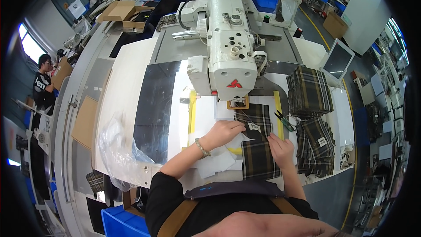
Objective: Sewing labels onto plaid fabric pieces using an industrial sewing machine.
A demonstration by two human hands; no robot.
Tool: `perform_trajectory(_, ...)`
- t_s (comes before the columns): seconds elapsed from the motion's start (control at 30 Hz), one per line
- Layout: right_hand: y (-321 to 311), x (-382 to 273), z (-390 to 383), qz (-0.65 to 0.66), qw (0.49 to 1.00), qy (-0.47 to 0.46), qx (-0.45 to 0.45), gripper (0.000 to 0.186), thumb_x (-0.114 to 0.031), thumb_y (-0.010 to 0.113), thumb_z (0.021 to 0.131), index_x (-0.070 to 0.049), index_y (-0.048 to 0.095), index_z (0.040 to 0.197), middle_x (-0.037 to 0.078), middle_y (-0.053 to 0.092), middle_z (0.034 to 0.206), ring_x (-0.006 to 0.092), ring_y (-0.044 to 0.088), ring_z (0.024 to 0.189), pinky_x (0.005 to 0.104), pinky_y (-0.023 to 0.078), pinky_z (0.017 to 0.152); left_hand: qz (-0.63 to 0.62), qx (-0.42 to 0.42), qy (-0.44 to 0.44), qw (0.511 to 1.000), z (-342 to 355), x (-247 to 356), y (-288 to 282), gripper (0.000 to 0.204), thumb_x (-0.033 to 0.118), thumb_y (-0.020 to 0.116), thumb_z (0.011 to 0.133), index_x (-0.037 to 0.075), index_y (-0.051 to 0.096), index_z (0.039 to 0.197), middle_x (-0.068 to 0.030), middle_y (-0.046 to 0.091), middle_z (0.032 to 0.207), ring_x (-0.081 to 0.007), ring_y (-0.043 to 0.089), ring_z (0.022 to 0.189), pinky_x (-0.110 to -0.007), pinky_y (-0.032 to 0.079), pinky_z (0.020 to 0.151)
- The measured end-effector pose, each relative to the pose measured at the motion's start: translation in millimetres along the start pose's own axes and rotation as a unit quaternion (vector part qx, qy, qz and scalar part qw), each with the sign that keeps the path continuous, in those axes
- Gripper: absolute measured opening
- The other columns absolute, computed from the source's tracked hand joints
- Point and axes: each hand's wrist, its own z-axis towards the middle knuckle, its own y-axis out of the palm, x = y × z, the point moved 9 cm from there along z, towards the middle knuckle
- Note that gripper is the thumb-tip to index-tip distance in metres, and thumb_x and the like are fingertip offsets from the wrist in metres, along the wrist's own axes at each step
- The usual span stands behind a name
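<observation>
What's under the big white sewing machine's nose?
Under the machine's head is a small golden frame, with dark plaid cloth just nearer the person. The head covers whatever lies right behind that frame, so I can't tell.

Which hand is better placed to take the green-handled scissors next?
Probably the right hand, close to the scissors; the left hand is farther away, left of the plaid fabric.

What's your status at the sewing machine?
Left hand at plaid fabric, by white label. Right hand at fabric's right edge. Scissors just beyond right hand.
</observation>
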Motion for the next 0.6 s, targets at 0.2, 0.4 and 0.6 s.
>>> perform_trajectory(0.2,2,24,1,-0.046,0.999,0.017,-0.008,0.03,-0.018,0.074,0.077,-0.005,0.067,0.103,0.009,0.066,0.111,0.019,0.061,0.069,0.0324,0.043,0.066,-0.133,0.06,-0.006,0.989,-11,32,-37,0.02,0.003,0.069,0.073,0.007,0.067,0.092,-0.004,0.071,0.098,-0.0193,0.067,0.067,-0.029,0.055,0.058)
perform_trajectory(0.4,20,94,-1,-0.183,0.963,0.175,-0.089,0.05,-0.032,0.07,0.082,-0.007,0.057,0.123,0.01,0.056,0.122,0.0256,0.056,0.101,0.0384,0.041,0.084,0.015,0.016,0.045,0.999,-33,69,-49,0.029,0.003,0.066,0.072,0.003,0.068,0.101,-0.007,0.069,0.094,-0.0141,0.061,0.062,-0.025,0.05,0.055)
perform_trajectory(0.6,42,119,-12,-0.178,0.943,0.241,-0.146,0.042,-0.03,0.069,0.082,-0.007,0.058,0.116,0.007,0.055,0.105,0.025,0.056,0.099,0.0385,0.043,0.084,0.04,0.002,0.046,0.998,-45,83,-44,0.033,0.002,0.067,0.07,0.001,0.068,0.102,-0.0098,0.069,0.095,-0.0139,0.059,0.06,-0.026,0.048,0.053)
